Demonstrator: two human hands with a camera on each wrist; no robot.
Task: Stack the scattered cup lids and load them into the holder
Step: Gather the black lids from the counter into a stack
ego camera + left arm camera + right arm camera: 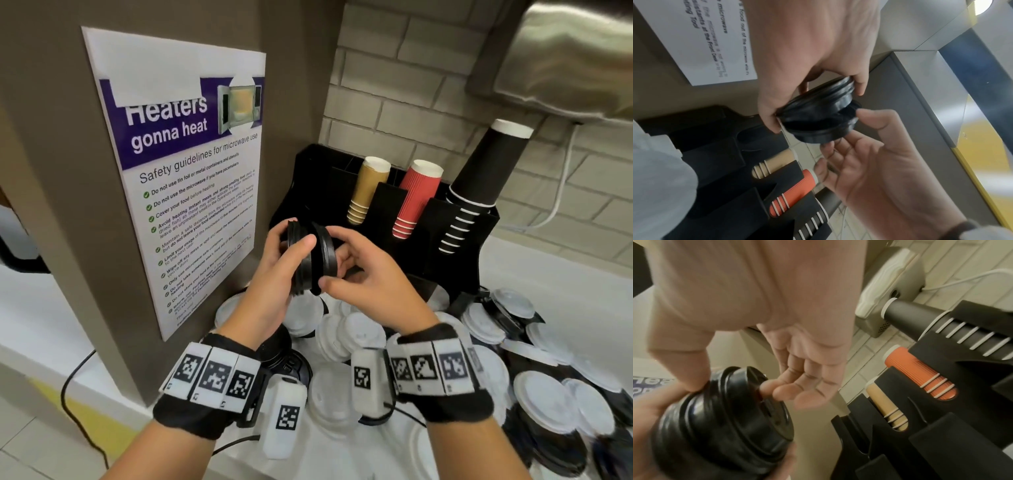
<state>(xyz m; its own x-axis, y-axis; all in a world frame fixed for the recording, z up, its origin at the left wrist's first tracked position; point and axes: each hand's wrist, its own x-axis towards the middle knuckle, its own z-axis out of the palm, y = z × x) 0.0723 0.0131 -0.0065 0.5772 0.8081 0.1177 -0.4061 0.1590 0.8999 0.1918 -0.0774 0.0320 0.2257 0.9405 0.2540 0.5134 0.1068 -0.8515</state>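
Nearest to the camera, many white cup lids [544,397] lie scattered on the white counter [41,329], some of them overlapping, and a few dark lids [284,363] lie among them below the left wrist.

Above this pile, both hands meet in the air around black lids. The left hand [274,270] holds a short stack of black lids [298,260] on its edge: the thumb presses on the near rim and the fingers curl around the far rim. In the left wrist view the fingertips are seen on two opposite sides of the stack. The right hand [363,270] holds a second black lid group [327,251], tilted, just beside the first stack and touching it at the lower part. Its thumb lies on the near edge. The other fingers are only half bent behind the lid, and in the right wrist view the index fingertip touches the flat top face. How many lids each hand has, I cannot tell.

Behind the hands stands the black holder [455,253]. It carries a row of gold cups [368,192], a row of red ribbed cups [416,198] and a row of black cups [479,181], all leaning. The compartment at the holder's left side [318,171] is dark; its content I cannot see.

On the brown wall at left hangs a microwave safety poster [191,171].
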